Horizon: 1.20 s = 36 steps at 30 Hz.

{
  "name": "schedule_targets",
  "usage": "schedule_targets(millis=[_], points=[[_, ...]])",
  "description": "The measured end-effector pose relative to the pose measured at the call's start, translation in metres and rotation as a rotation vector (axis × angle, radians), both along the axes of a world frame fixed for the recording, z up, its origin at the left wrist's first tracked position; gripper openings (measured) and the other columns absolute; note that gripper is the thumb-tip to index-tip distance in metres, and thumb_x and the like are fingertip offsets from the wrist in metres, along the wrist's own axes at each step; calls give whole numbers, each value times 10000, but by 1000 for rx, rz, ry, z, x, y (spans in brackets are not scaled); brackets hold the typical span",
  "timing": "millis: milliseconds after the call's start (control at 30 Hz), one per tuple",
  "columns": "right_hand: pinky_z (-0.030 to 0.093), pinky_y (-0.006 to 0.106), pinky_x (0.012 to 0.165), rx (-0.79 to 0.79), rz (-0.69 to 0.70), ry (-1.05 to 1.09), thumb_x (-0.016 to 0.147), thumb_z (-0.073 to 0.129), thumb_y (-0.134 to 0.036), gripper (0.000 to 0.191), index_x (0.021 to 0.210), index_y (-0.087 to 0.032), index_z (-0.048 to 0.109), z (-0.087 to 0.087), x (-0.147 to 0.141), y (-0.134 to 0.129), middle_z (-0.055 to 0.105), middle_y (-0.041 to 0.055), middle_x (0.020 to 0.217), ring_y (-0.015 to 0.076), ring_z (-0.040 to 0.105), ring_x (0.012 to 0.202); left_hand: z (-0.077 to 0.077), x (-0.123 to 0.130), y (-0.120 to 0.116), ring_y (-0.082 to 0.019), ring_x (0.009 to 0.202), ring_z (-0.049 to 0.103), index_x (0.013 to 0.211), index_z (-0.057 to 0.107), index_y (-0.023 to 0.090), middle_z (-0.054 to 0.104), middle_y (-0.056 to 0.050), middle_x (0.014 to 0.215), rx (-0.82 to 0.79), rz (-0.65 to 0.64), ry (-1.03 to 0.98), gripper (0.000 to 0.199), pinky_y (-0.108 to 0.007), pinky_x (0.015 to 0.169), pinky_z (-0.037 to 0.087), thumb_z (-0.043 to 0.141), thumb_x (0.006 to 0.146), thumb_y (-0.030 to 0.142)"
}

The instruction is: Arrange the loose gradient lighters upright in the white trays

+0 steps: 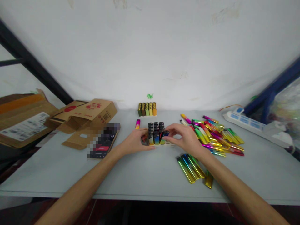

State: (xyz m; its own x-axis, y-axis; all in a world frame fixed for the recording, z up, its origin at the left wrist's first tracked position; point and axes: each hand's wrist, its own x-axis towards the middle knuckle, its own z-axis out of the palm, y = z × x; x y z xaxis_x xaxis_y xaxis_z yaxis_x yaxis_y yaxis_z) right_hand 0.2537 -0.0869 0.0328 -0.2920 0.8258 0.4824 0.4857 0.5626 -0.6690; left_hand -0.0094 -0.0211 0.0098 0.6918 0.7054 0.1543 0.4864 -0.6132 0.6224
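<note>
Several black-topped lighters (156, 132) stand upright in rows in a low white tray at the middle of the table. My left hand (138, 139) is around the left side of this group, thumb and fingers apart at its edge. On the group's right side, my right hand (179, 135) pinches a dark-topped lighter (166, 133), which is tilted beside the standing ones. White bare slots of the tray (170, 144) show under my right fingers. A pink and yellow lighter (137, 124) is behind my left hand.
Loose shiny lighters (213, 134) lie heaped at the right, with several more (191, 167) nearer the front edge. Another upright set (147, 109) is by the wall. Cardboard boxes (93, 112) and a phone (105, 140) lie left; a power strip (256, 126) is far right.
</note>
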Motion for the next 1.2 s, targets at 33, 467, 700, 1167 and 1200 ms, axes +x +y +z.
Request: schedule_targets(millis=[33, 467, 700, 1167, 1200], points=[[592, 289, 712, 22, 1, -28, 921, 781, -358, 217, 1029, -188, 700, 0, 0, 0, 759, 46, 898, 164, 720, 732, 0, 0, 0, -218, 834, 633, 957, 705, 172, 692, -57, 920, 3, -1, 0, 447, -297, 704, 512, 834, 745, 544], [619, 332, 770, -70, -1, -136, 903, 784, -243, 585, 1425, -264, 520, 9, 6, -5, 784, 59, 1046, 204, 749, 848, 2, 1, -1, -211, 807, 613, 946, 694, 164, 673, -50, 878, 3, 12, 6, 452, -294, 692, 503, 831, 746, 545], [604, 345, 791, -120, -7, -122, 900, 778, -225, 658, 1478, -267, 467, 2, -10, -7, 753, 38, 998, 190, 726, 817, 1, 0, -1, -198, 771, 609, 962, 706, 164, 680, -46, 875, 24, 17, 19, 446, -288, 671, 495, 823, 757, 542], [526, 356, 859, -133, -475, -645, 1016, 611, -296, 209, 1141, -154, 702, 8, 57, 19, 753, 152, 1115, 261, 724, 942, 0, -1, 2, -178, 731, 576, 864, 684, 168, 650, -36, 832, 62, 4, 37, 456, -274, 656, 468, 813, 762, 594], [523, 359, 877, -163, -466, -684, 1009, 622, -318, 225, 1137, -153, 707, 5, 60, 21, 750, 157, 1130, 270, 723, 971, 0, -1, 2, -175, 725, 572, 862, 681, 169, 648, -34, 835, 61, 5, 37, 452, -273, 649, 462, 811, 765, 590]])
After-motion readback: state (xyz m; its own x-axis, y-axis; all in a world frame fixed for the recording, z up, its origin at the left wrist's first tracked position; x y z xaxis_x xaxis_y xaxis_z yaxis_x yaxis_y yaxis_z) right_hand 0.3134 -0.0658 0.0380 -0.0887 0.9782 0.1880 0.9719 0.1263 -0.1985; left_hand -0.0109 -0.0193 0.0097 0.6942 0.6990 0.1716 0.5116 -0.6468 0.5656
